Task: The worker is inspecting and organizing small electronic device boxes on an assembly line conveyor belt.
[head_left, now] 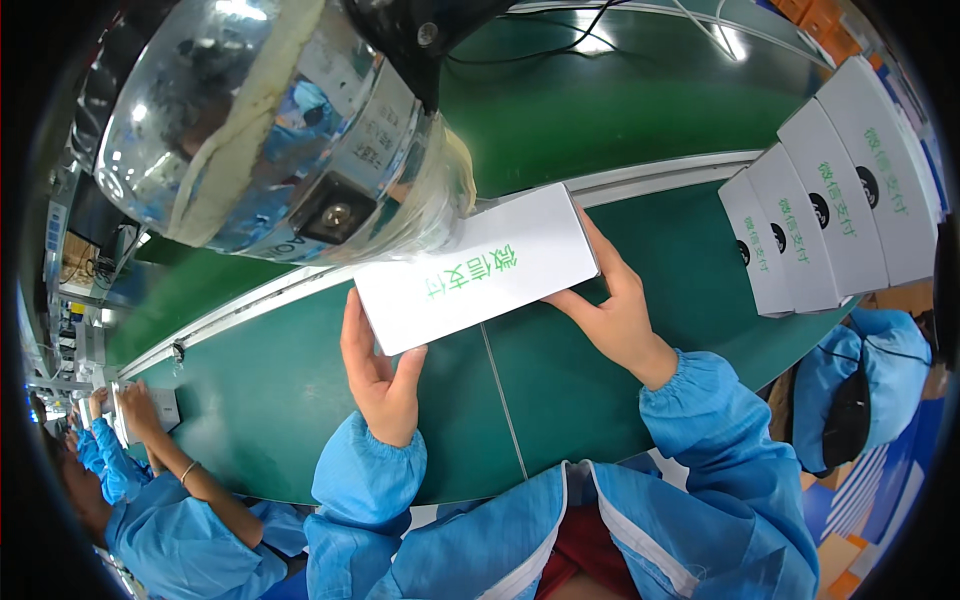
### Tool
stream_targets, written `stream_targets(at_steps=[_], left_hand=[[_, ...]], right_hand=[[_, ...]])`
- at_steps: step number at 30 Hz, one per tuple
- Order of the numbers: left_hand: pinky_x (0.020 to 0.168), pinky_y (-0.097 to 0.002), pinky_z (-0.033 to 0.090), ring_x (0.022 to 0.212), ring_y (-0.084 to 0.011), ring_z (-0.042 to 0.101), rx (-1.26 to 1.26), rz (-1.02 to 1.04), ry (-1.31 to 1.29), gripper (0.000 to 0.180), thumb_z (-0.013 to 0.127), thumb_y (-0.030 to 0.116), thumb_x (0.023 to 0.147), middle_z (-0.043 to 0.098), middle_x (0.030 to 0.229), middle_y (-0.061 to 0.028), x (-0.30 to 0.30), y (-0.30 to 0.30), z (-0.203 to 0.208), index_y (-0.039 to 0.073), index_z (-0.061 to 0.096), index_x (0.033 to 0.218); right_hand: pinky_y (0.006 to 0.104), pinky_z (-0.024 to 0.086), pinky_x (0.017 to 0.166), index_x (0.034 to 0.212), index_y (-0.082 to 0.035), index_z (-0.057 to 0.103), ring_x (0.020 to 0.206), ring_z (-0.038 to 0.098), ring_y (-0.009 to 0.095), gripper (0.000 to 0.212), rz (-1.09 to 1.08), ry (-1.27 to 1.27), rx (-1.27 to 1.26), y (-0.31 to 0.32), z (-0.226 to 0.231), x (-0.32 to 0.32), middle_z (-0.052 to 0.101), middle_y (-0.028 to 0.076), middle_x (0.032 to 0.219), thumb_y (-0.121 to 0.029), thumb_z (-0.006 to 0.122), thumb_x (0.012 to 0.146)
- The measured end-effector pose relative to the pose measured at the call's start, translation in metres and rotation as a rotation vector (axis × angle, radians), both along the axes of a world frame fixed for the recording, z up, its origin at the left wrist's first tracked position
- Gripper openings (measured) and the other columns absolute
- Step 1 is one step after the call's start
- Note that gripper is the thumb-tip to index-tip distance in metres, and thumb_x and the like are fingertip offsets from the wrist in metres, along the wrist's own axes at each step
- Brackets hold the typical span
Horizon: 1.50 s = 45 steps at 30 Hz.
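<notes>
A long white box [476, 270] with green printing is held between my two hands, tilted, over the green work surface. My left hand [380, 370] grips its left end, thumb at the near lower edge and fingers along the side. My right hand [615, 310] clasps the right end, thumb at the lower corner and fingers along the end face. The box's far left part is hidden behind a clear round machine head [270, 130] with a strip of tape, which hangs close above it.
Several white boxes [800, 215] with green printing stand in a row at the right. A pale rail [235, 305] separates the near table [560, 400] from the green surface beyond. At the left a co-worker [190, 520] in blue handles a white item. Dark cables [560, 45] lie at the back.
</notes>
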State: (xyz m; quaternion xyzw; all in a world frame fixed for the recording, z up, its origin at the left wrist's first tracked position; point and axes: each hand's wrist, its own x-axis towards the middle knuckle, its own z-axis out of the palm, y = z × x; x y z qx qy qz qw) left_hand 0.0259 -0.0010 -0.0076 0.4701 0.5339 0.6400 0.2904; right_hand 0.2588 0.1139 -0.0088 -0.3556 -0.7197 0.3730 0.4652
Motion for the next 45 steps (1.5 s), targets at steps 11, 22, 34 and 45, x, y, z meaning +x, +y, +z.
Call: stream_targets(at_steps=[11,22,34,45], left_hand=[[0.115,-0.0404,0.033,0.142,-0.0299,0.036,-0.017,0.020,-0.033,0.089,0.061,-0.013,0.080,0.032,0.155,-0.0223,0.0020,0.0016,0.0058,0.002,0.016,0.156],[0.114,-0.0406,0.035,0.140,-0.0292,0.040,-0.006,0.028,-0.041,0.089,0.062,-0.011,0.081,0.034,0.154,-0.0223,0.0017,-0.0005,0.0037,0.003,0.016,0.156],[0.114,-0.0413,0.035,0.141,-0.0302,0.038,0.013,0.024,-0.031,0.089,0.063,-0.011,0.082,0.034,0.155,-0.0227,0.0026,0.0001,0.0035,0.003,0.016,0.156],[0.114,-0.0414,0.034,0.142,-0.0301,0.038,-0.002,0.020,-0.040,0.089,0.061,-0.010,0.082,0.032,0.155,-0.0230,0.0018,-0.0010,0.0055,0.003,0.014,0.156]], right_hand=[[0.0362,0.046,0.102,0.149,-0.004,0.041,0.127,0.055,0.029,0.082,-0.016,-0.004,-0.029,0.0000,-0.0003,0.0008,0.053,0.017,0.142,-0.010,0.083,0.078],[0.0360,0.047,0.101,0.148,-0.003,0.042,0.125,0.056,0.029,0.082,-0.019,-0.015,0.004,-0.0003,0.0029,0.0007,0.054,0.017,0.140,-0.010,0.083,0.077],[0.0360,0.047,0.101,0.147,-0.002,0.042,0.125,0.057,0.029,0.081,-0.029,-0.021,0.029,-0.0015,0.0042,0.0005,0.054,0.018,0.141,-0.011,0.083,0.078],[0.0355,0.047,0.102,0.147,-0.001,0.042,0.125,0.056,0.029,0.081,-0.022,-0.009,0.020,-0.0017,0.0028,-0.0007,0.053,0.018,0.141,-0.011,0.083,0.078]])
